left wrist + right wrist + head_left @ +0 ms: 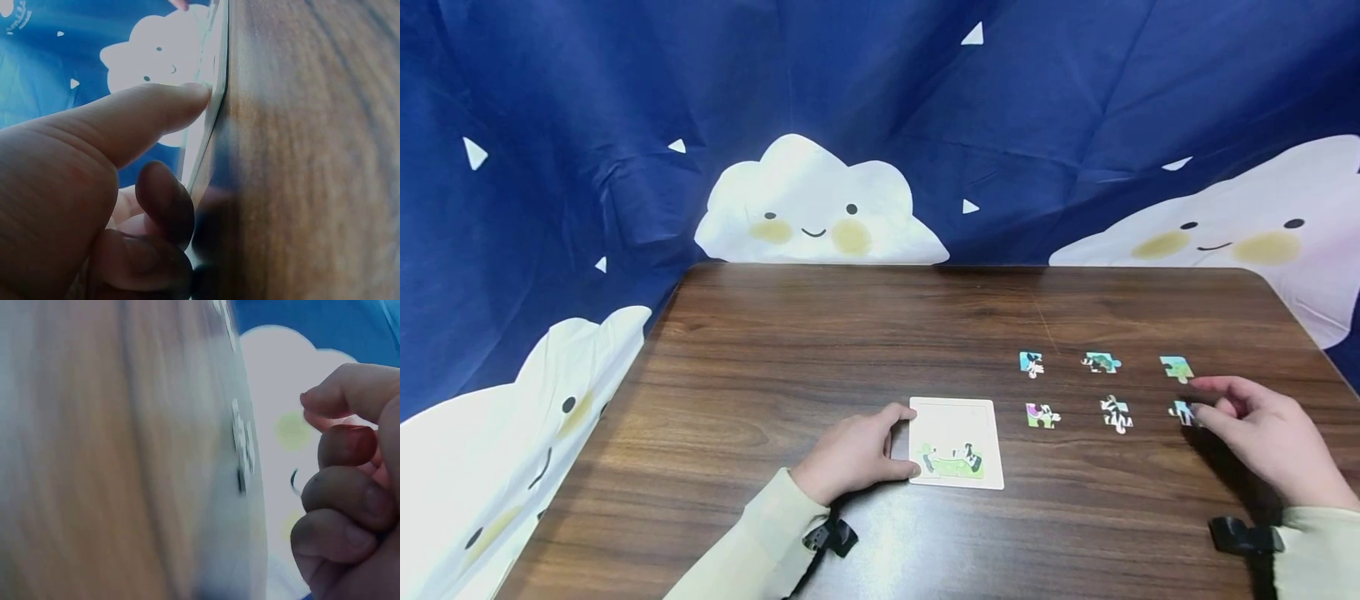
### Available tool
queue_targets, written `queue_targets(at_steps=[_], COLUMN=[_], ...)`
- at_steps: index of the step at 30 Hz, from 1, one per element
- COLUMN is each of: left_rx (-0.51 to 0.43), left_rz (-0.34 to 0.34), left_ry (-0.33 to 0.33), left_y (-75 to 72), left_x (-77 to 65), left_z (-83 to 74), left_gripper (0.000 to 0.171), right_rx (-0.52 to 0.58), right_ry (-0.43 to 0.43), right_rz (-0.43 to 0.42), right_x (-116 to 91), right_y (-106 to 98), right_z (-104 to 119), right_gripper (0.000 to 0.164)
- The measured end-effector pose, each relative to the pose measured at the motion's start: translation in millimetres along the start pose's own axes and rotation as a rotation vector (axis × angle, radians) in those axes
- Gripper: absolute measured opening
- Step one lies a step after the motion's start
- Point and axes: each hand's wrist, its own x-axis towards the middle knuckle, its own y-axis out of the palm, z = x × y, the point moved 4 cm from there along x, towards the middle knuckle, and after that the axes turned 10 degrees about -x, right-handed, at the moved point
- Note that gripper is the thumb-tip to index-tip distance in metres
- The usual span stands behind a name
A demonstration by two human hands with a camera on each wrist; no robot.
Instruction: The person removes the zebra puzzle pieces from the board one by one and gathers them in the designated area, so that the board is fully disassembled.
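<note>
In the head view my left hand (857, 450) holds the left edge of a white square puzzle board (953, 412) with thumb and forefinger. The board's lower part shows a green and black-and-white picture. In the left wrist view the thumb (169, 106) presses on the board's thin edge (217, 75). To the right, my right hand (1262, 425) reaches over the table, thumb and forefinger apart. Its fingertips are beside a blue, black and white puzzle piece (1182, 412) and just below a green-and-blue puzzle piece (1177, 367). Nothing shows between them.
More puzzle pieces lie in two rows between board and right hand: a blue one (1032, 363), a green-and-blue one (1102, 362), a pink-and-green one (1042, 416) and a black-and-white one (1117, 414). A blue cloud-patterned curtain (1000, 100) hangs behind the brown wooden table (790, 333).
</note>
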Motion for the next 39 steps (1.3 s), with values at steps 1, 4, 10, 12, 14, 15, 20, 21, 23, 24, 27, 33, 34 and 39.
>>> queue_targets(at_steps=[1, 4, 10, 12, 14, 15, 20, 21, 23, 24, 27, 33, 34, 39], left_rx=[-0.001, -0.007, -0.013, -0.022, -0.039, -0.049, -0.076, -0.072, -0.059, -0.051, -0.023, 0.009, 0.010, 0.017], left_rz=[0.002, 0.003, 0.013, 0.021, 0.038, 0.047, 0.078, 0.078, 0.074, 0.071, 0.062, 0.052, 0.051, 0.046], left_ry=[0.000, 0.003, 0.008, 0.015, 0.018, 0.020, 0.025, 0.027, 0.027, 0.026, 0.019, 0.010, 0.011, 0.022], left_y=[0.1, -0.3, -0.1, -0.4, -0.4, -0.4, 0.3, 0.5, 0.6, 0.7, 0.5, 0.9, 0.9, 1.0], left_x=[0.0, 0.3, 0.9, 1.1, 1.2, 1.1, 1.2, 1.1, 0.8, 0.4, -0.8, -1.5, -1.5, -0.8], left_z=[-0.1, -0.3, 0.8, 0.9, 1.4, 1.5, 2.7, 2.6, 2.0, 1.4, -0.3, -1.2, -1.2, -0.6], left_gripper=[0.070, 0.070, 0.070, 0.072, 0.076, 0.078, 0.083, 0.083, 0.083, 0.083, 0.084, 0.084, 0.084, 0.083], right_rx=[0.008, 0.045, 0.124, 0.147, 0.157, 0.157, 0.149, 0.150, 0.168, 0.175, 0.204, 0.251, 0.256, 0.241], right_ry=[-0.009, -0.041, -0.125, -0.167, -0.207, -0.225, -0.308, -0.322, -0.349, -0.354, -0.376, -0.426, -0.432, -0.452], right_rz=[-0.008, -0.017, -0.031, -0.033, -0.033, -0.030, 0.003, 0.012, 0.030, 0.046, 0.098, 0.194, 0.216, 0.329], right_x=[0.1, 0.5, -1.8, -3.4, -5.5, -6.8, -12.9, -14.0, -16.2, -17.3, -20.7, -27.3, -28.4, -34.5], right_y=[0.4, 3.7, 13.9, 19.1, 24.9, 27.8, 42.6, 45.5, 50.8, 53.6, 62.6, 82.1, 85.1, 97.9], right_z=[5.8, 23.8, 63.6, 77.1, 89.8, 95.7, 123.2, 128.6, 139.3, 144.6, 160.7, 190.6, 195.4, 215.1], right_gripper=[0.028, 0.025, 0.019, 0.018, 0.019, 0.018, 0.020, 0.021, 0.021, 0.020, 0.019, 0.018, 0.018, 0.018])
